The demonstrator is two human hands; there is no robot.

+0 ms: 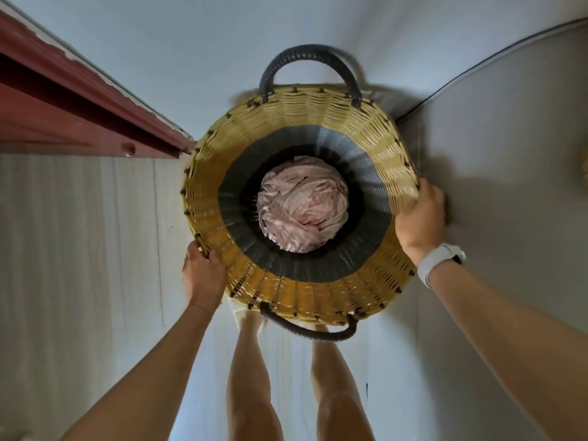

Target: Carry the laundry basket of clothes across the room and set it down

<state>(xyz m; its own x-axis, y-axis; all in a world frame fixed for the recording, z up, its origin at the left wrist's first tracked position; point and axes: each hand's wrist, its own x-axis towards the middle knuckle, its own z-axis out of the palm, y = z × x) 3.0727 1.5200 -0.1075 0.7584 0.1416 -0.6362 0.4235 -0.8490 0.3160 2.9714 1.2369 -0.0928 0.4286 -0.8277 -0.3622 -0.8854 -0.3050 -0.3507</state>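
I look straight down into a round woven laundry basket (305, 291), yellow at the rim with a dark grey band lower inside. Two dark handles stand at its far and near edges. Crumpled pale pink clothes (302, 205) lie at its bottom. My left hand (203, 275) grips the rim on the lower left. At the right, my right hand (420, 218), with a white watch on its wrist, grips the rim. Whether the basket rests on the floor or hangs just above it cannot be told. My bare legs stand right behind it.
A dark red door frame (79, 113) runs along the upper left, nearly touching the basket's left rim. A grey wall (509, 186) rises close on the right, with a thin black cable (477, 65) along it. Pale floor (191, 58) extends ahead beyond the basket.
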